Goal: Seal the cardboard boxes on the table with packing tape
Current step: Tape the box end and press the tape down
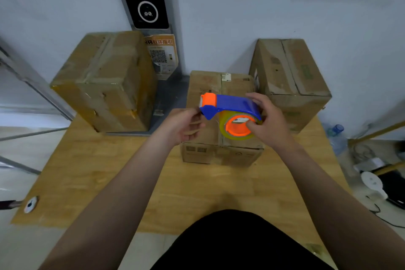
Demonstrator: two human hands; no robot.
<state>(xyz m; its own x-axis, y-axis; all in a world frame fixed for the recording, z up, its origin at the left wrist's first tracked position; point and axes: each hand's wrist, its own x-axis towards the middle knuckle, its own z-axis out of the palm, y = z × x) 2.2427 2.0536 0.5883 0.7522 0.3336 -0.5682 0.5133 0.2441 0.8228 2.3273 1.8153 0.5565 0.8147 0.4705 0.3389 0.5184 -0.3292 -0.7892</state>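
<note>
Leftmost, well apart from the left fingers [195, 125], stands the tall left box [105, 81], its seams already glossy with tape. Between it and those fingers an orange notice [161, 55] leans at the wall. It carries a QR code under a line of Chinese characters that look mirrored and cannot be read reliably.

The left hand [182, 127] is curled, thumb and forefinger pinching at the cutter end of the tape dispenser [232, 103]. Whether they hold the tape's loose end or only the blue plastic cannot be told. The dispenser, blue with an orange head, hangs just above the middle box [203, 85]. This box lies on the table [98, 171] directly beneath both hands, and its centre seam shows no tape.

The right hand [269, 123] grips the dispenser's body. The right fingers [255, 97] lie over the blue guard and the thumb is on the orange core of the clear tape roll [223, 126].

The step appears to be freeing a starting length. Done well, the left fingers draw the end out flat and straight, never letting it fold on itself, while the right thumb brakes the roll. The start belongs over the far edge, centred on the seam.

The writing near the hands is all illegible: a white sticker [226, 77] beyond the fingers, printed symbols on the middle box's near face, and a strip label inside the core. Right of the right fingers, the right box [293, 72] bears faded green print, unreadable, and its seam is apparently untaped.
</note>
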